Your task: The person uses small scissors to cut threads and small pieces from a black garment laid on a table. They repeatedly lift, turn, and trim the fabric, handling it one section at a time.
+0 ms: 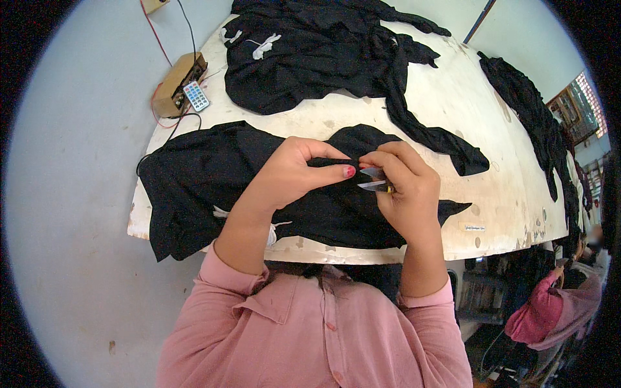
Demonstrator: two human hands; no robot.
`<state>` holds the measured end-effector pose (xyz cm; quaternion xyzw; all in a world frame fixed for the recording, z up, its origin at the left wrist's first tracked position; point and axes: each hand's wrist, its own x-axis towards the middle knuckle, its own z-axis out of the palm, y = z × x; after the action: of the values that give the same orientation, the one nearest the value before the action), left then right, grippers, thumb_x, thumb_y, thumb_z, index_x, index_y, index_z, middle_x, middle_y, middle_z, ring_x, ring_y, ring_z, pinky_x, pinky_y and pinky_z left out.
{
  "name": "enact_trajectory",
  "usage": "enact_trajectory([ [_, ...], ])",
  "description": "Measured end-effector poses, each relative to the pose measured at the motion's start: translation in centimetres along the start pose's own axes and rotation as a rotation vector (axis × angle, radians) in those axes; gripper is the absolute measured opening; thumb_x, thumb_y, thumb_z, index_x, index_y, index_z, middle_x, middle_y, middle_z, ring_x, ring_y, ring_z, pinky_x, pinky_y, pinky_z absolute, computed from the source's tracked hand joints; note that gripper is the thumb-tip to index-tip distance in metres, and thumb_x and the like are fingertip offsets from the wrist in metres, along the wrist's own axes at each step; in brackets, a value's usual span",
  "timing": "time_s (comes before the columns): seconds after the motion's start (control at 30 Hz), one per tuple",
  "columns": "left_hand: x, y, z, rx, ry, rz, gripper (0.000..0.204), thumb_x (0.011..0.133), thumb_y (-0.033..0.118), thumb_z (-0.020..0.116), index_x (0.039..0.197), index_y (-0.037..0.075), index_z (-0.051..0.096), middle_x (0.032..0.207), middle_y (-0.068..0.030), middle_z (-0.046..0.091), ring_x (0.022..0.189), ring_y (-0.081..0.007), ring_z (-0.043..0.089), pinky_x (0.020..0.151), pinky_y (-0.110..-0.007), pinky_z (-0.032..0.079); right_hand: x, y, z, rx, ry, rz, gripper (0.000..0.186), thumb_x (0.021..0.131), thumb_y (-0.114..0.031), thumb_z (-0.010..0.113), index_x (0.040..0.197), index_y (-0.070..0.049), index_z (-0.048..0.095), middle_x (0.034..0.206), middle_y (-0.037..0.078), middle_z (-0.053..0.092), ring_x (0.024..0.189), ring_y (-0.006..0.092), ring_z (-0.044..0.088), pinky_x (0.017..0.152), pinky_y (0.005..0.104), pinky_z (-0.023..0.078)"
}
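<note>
A black garment point(200, 171) lies spread along the table's near edge. My left hand point(288, 174) pinches a fold of it between thumb and forefinger. In my right hand point(411, 187) is a pair of thread snips point(372, 186), its short metal blades parted and pointing left. The tips of my right forefinger and thumb are close to the raised fold, right beside my left fingertips. Whether the blades touch the cloth or a thread, I cannot tell. White strips point(272, 233) show at the garment's near side, partly behind my left wrist.
Another black garment point(310, 58) with white strips lies at the back of the pale table point(517, 226). More dark clothing point(527, 116) hangs over the right edge. A wooden box with wires point(178, 87) and a small remote control point(196, 96) sit at left. Another person point(550, 307) is at lower right.
</note>
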<state>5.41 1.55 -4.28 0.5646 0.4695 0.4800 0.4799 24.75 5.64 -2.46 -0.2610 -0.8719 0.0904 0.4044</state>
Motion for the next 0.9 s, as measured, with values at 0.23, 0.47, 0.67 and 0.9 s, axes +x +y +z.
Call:
enact_trajectory([
  [0.23, 0.3, -0.4, 0.8, 0.167, 0.065, 0.105, 0.018, 0.078, 0.013, 0.073, 0.091, 0.001, 0.073, 0.079, -0.006, 0.07, 0.073, -0.0082, 0.059, 0.069, -0.024, 0.048, -0.8, 1.1, -0.4, 0.426, -0.033, 0.18, 0.023, 0.069, 0.008, 0.061, 0.089, -0.002, 0.059, 0.086, 0.013, 0.058, 0.078, 0.0275, 0.059, 0.068, 0.0285, 0.046],
  [0.47, 0.2, -0.5, 0.8, -0.048, -0.033, -0.03, 0.02, 0.079, 0.011, 0.071, 0.093, -0.002, 0.071, 0.081, -0.0058, 0.069, 0.073, -0.0069, 0.059, 0.068, -0.022, 0.048, -0.7, -0.3, 0.4, 0.034, -0.012, 0.018, 0.026, 0.069, 0.008, 0.069, 0.092, -0.004, 0.067, 0.086, 0.008, 0.059, 0.077, 0.0201, 0.062, 0.064, 0.0271, 0.048],
  [0.67, 0.4, -0.8, 0.9, 0.013, -0.056, -0.014, 0.02, 0.08, 0.01, 0.069, 0.095, -0.002, 0.071, 0.08, -0.0056, 0.069, 0.073, -0.0069, 0.058, 0.068, -0.023, 0.048, -0.3, -0.1, 0.3, 0.028, -0.067, 0.042, 0.021, 0.07, 0.003, 0.069, 0.088, -0.004, 0.063, 0.084, 0.007, 0.06, 0.073, 0.0183, 0.06, 0.062, 0.0269, 0.046],
  [0.9, 0.4, -0.4, 0.8, 0.168, -0.032, 0.017, 0.019, 0.08, 0.009, 0.069, 0.097, 0.0, 0.071, 0.082, -0.0065, 0.07, 0.075, -0.0083, 0.06, 0.071, -0.024, 0.048, -0.9, 1.7, -0.5, 0.853, -0.17, 0.711, 0.015, 0.09, -0.017, 0.059, 0.088, -0.002, 0.06, 0.08, 0.001, 0.054, 0.062, 0.0071, 0.047, 0.054, 0.0202, 0.035],
])
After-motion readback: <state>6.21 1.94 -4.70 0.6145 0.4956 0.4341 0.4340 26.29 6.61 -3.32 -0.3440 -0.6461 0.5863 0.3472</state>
